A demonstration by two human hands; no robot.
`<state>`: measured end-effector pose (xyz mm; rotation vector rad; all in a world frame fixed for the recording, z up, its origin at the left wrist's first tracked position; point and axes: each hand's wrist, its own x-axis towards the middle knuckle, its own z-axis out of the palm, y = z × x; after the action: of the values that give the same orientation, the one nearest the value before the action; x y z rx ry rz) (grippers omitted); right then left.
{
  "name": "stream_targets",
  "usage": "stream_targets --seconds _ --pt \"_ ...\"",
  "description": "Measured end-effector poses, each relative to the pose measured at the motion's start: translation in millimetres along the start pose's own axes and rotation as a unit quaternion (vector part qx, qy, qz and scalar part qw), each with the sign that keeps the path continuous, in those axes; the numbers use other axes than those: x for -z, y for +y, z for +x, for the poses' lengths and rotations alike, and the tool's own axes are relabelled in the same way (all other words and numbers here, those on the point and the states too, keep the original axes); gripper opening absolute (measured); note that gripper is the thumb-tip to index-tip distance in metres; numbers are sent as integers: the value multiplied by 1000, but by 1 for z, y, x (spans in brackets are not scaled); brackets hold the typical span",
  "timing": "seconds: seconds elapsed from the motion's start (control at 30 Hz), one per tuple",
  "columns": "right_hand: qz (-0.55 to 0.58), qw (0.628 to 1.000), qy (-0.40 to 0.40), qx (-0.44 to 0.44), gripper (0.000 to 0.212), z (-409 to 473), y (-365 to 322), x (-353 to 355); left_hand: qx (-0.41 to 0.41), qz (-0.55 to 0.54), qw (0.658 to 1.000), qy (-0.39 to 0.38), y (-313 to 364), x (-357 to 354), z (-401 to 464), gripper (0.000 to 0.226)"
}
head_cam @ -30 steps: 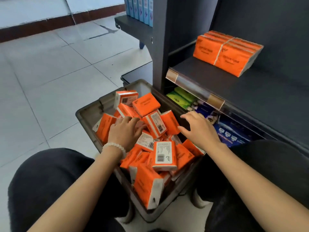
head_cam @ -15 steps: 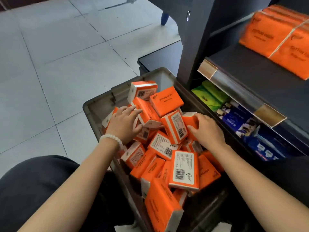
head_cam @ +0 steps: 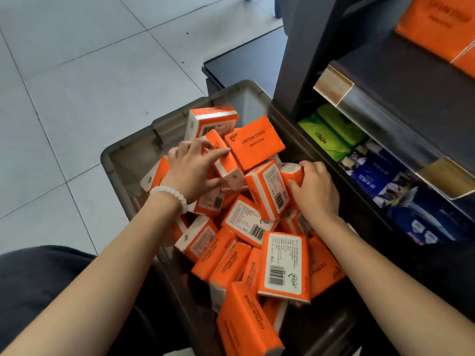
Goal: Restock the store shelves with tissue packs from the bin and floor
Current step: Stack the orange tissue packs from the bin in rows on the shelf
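The step in hand is the pick-up: both hands are down in the grey bin (head_cam: 123, 160) at the middle of the frame, gathering orange tissue packs from a loose heap that fills it. The left hand (head_cam: 191, 167), with a white bead bracelet (head_cam: 171, 195) at the wrist, lies over a pack (head_cam: 226, 163) standing on edge in the upper part of the heap; its fingers (head_cam: 218, 152) reach across the top and the thumb comes in from below, so it looks to be closing round that pack. The right hand (head_cam: 314, 190), right of centre, has its fingers curled round the end of another pack (head_cam: 290, 172) against the bin's right wall, a firm hold by the look of it.

The shelves stand along the right side of the frame. The upper shelf (head_cam: 401, 80) carries orange packs (head_cam: 434, 27) at the top right corner, with bare board in front of them; the lower shelf holds green packs (head_cam: 331, 132) and blue packs (head_cam: 380, 176).

Next, I judge, each hand must lift its pack free of the heap without dragging neighbours over the rim, then carry it up and right to the upper shelf and set it beside the orange ones already there
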<state>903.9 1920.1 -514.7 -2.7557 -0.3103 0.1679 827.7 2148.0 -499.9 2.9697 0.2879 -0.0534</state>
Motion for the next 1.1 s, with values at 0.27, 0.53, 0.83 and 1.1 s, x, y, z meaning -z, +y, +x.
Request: stream_targets --seconds 0.27,0.53,0.83,1.1 --pt "55 998 -3 -14 37 -3 2 3 -71 -35 996 27 4 -4 -7 56" --pt "57 998 6 13 54 -15 4 26 -94 -30 995 17 22 5 -14 43" --pt "140 984 77 78 47 -50 25 105 -119 -91 987 62 79 48 -33 40" --pt "187 943 254 107 41 -83 75 226 -171 -114 968 141 177 131 -15 44"
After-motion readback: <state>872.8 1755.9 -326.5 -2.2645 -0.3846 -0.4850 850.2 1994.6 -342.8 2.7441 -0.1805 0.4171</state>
